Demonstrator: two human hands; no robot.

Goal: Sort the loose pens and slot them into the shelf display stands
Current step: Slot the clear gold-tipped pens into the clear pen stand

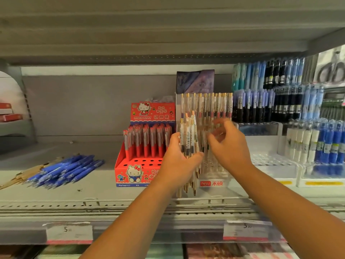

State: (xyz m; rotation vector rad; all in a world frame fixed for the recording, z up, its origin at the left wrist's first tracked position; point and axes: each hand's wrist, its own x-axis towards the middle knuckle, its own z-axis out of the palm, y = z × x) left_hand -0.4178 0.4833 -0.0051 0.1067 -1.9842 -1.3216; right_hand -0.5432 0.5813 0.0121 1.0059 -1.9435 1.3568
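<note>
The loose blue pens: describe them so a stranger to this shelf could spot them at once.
Find the grey shelf and the red cat-print display box at its middle. Left of that box, the loose blue pens lie flat in a heap. The other blue pens stand upright at far right; only these lie down, with gold-toned pens at their left end.

Even, dim shop light; soft motion blur (edges bowed, wide-angle).
</note>
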